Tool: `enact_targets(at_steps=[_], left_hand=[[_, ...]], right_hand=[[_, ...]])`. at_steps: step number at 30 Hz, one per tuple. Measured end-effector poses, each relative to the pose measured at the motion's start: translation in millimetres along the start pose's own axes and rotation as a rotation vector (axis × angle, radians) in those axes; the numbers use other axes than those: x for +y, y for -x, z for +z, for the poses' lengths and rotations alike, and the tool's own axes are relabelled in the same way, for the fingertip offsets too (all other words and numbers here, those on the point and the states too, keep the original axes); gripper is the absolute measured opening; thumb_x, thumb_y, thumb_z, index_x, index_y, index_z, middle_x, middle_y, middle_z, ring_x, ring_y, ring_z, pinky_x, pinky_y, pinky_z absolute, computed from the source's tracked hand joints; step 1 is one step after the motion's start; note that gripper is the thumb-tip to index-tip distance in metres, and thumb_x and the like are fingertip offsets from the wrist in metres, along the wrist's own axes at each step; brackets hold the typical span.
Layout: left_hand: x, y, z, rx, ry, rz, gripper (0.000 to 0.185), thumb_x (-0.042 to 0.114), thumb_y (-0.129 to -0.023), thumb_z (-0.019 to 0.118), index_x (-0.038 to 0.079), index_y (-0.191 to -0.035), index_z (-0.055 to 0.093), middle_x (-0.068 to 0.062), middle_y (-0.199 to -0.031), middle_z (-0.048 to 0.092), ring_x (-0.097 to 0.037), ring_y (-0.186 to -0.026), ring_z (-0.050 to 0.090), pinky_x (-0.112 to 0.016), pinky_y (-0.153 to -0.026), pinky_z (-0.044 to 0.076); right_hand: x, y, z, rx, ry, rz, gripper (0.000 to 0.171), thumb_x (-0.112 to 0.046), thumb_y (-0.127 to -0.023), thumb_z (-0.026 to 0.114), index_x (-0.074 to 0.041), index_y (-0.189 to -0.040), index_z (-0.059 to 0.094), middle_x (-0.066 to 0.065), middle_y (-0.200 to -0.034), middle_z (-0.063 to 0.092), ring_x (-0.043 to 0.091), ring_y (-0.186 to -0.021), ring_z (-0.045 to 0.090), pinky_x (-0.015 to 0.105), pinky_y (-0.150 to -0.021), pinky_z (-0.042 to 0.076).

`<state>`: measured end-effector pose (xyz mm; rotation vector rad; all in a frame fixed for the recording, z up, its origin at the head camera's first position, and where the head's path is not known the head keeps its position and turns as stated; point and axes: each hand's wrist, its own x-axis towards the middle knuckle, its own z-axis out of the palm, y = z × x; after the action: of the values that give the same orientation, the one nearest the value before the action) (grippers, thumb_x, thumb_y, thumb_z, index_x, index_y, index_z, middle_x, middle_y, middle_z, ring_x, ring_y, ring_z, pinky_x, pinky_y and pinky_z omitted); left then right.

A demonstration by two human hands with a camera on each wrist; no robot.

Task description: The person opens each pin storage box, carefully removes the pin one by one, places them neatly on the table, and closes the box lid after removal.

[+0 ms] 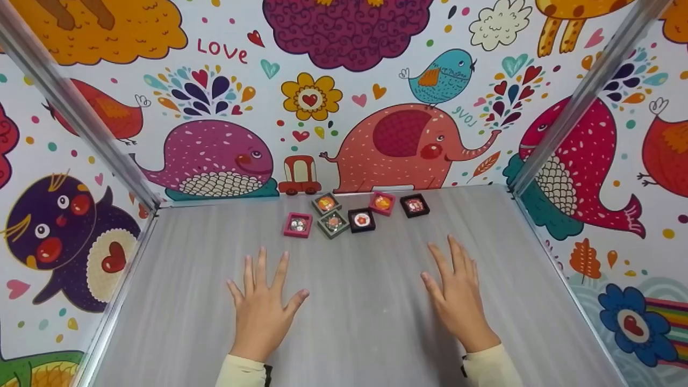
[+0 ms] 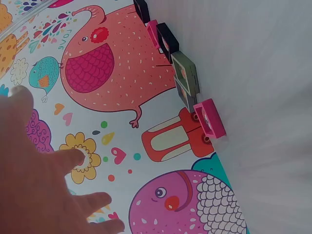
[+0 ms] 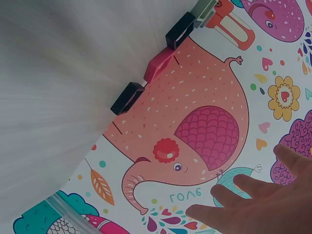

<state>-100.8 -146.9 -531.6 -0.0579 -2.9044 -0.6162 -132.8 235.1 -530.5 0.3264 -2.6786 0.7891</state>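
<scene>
While my left hand (image 1: 262,320) is held over the counter (image 1: 365,328) with fingers and thumb spread, my right hand (image 1: 458,301) hangs over it too, its fingers less widely parted; neither pinches anything or touches a box. From between them, the pink box (image 1: 298,225) lies at 11 o'clock; the back olive box (image 1: 326,203), front olive box (image 1: 334,223) and middle black box (image 1: 362,220) lie about 12; the far pink box (image 1: 382,203) between 12 and 1; the end black box (image 1: 415,205) at 1. I judge no handling is under way; whether work on them is finished or all left, I cannot tell. The printed wall (image 1: 371,91) stands close behind, probably leaving fingers little room there. Metal posts (image 1: 80,114) rise at 10 and 2.
</scene>
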Motion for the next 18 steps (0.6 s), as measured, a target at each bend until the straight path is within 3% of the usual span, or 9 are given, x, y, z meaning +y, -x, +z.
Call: enact_targets(at_steps=[4, 11, 14, 18], left_hand=[[3.5, -4.7, -0.1, 0.015, -0.008, 0.011, 0.089, 0.071, -0.100, 0.062, 0.022, -0.170, 0.040, -0.025, -0.175, 0.021, -0.054, -0.160, 0.009, -0.089, -0.112, -0.001], [7.6, -12.9, -2.0, 0.043, -0.011, 0.044, 0.086, 0.067, -0.100, 0.066, 0.022, -0.169, 0.043, -0.024, -0.174, 0.025, -0.052, -0.160, 0.014, -0.090, -0.112, 0.007], [6.7, -16.3, -2.8, 0.069, 0.012, 0.065, 0.083, 0.060, -0.100, 0.072, 0.020, -0.167, 0.045, -0.023, -0.172, 0.030, -0.051, -0.159, 0.020, -0.087, -0.114, 0.017], [3.6, -21.1, -4.8, 0.168, 0.104, 0.100, 0.072, 0.041, -0.098, 0.082, 0.012, -0.158, 0.056, -0.020, -0.161, 0.046, -0.046, -0.149, 0.039, -0.072, -0.113, 0.041]], right_hand=[[1.4, -1.6, 1.5, -0.026, 0.000, 0.015, 0.062, -0.040, -0.108, 0.066, -0.013, -0.162, 0.050, 0.023, -0.175, 0.023, 0.052, -0.157, 0.021, 0.084, -0.118, 0.013], [6.1, -4.1, 3.5, 0.021, -0.009, -0.045, 0.063, -0.028, -0.105, 0.073, -0.007, -0.160, 0.050, 0.027, -0.171, 0.029, 0.053, -0.154, 0.028, 0.084, -0.117, 0.016], [7.0, -4.6, 3.0, 0.020, -0.012, -0.053, 0.063, -0.030, -0.106, 0.071, -0.009, -0.161, 0.049, 0.026, -0.172, 0.028, 0.053, -0.154, 0.028, 0.084, -0.116, 0.017], [7.9, -4.4, 3.5, 0.018, -0.022, -0.046, 0.064, -0.031, -0.106, 0.071, -0.008, -0.161, 0.049, 0.026, -0.172, 0.029, 0.053, -0.154, 0.028, 0.083, -0.117, 0.017]])
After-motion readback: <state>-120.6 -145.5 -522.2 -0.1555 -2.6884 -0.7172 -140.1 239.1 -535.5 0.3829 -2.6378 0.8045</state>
